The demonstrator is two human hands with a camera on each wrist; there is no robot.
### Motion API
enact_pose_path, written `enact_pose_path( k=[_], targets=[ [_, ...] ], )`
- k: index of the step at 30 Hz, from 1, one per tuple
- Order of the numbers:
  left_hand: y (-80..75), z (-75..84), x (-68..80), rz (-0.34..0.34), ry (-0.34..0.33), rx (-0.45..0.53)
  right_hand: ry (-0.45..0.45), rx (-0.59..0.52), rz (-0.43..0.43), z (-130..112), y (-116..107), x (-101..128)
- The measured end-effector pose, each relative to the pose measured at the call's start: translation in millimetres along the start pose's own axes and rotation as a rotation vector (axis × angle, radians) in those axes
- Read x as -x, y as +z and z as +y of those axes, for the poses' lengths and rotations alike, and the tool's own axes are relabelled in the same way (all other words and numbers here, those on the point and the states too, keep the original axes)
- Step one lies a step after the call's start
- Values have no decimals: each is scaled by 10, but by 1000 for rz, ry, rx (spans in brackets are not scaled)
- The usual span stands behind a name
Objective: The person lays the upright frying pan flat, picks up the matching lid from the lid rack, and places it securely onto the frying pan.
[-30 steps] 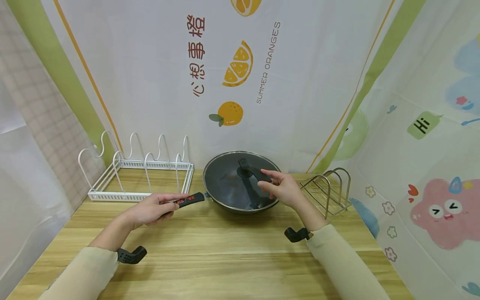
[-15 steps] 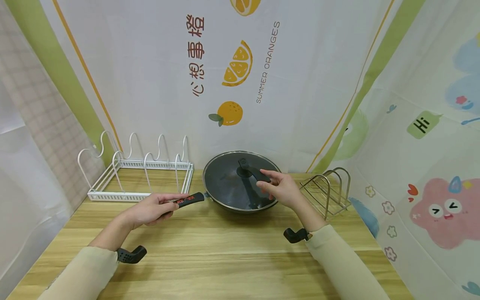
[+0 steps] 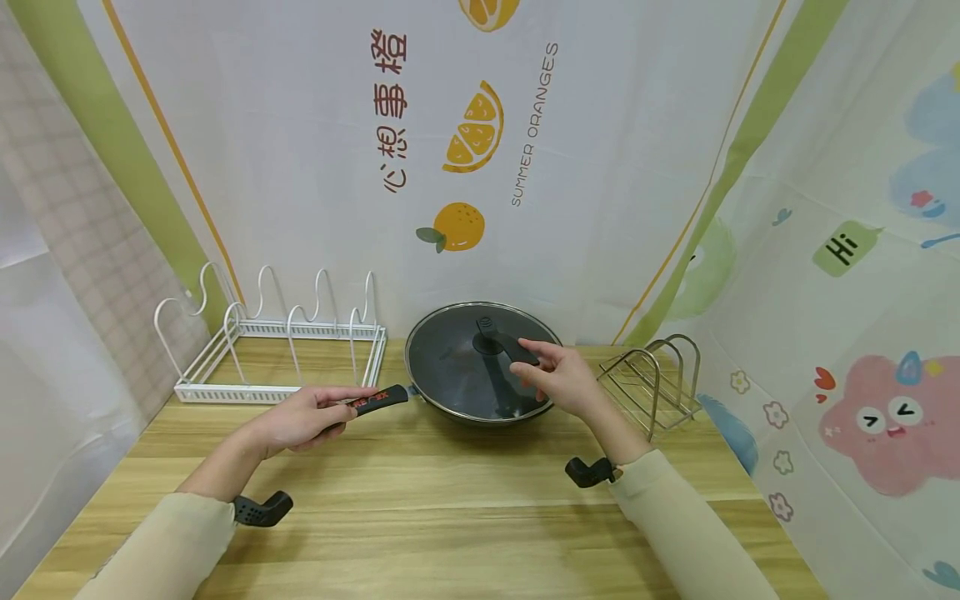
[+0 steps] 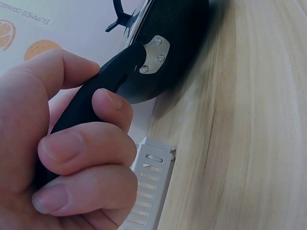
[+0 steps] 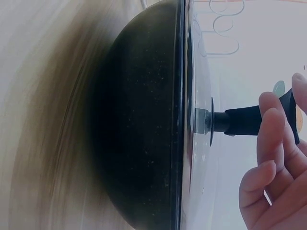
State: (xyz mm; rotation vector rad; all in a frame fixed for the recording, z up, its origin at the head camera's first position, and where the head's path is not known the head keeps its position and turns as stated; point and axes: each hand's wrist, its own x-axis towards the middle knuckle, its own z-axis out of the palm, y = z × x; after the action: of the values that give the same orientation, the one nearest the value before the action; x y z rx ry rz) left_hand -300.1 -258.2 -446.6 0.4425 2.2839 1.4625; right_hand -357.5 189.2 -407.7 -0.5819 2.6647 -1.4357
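Observation:
A black wok (image 3: pixel 459 410) with a glass lid (image 3: pixel 450 367) stands at the back of the wooden table (image 3: pixel 450 517). My left hand (image 3: pixel 337 408) grips its long black handle (image 3: pixel 384 399), marked with red; in the left wrist view the fingers (image 4: pixel 81 153) curl round that handle (image 4: pixel 115 72), which is riveted to the wok (image 4: pixel 177 38). My right hand (image 3: pixel 534 360) is over the lid and pinches the end of the lid's black handle (image 3: pixel 497 342) between thumb and fingers. The right wrist view shows the wok (image 5: pixel 139 120) side on and the lid handle (image 5: pixel 237 122) running in among my fingers (image 5: pixel 271 129).
A white wire rack (image 3: pixel 277 333) stands to the left of the wok, along the back wall. A small metal rack (image 3: pixel 660 375) stands to the right. Printed cloth walls close in the back and both sides. Bare wood lies between my arms.

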Motion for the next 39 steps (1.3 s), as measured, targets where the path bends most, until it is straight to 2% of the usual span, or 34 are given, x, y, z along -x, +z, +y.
enact_pose_path(
  k=[32,39],
  targets=[
    [-16,-14,-14,-17,4,6,-33,27,62,-55,152,27],
    [-16,-9,-4,-15,1,4,-17,24,76,-83,183,28]
  ],
)
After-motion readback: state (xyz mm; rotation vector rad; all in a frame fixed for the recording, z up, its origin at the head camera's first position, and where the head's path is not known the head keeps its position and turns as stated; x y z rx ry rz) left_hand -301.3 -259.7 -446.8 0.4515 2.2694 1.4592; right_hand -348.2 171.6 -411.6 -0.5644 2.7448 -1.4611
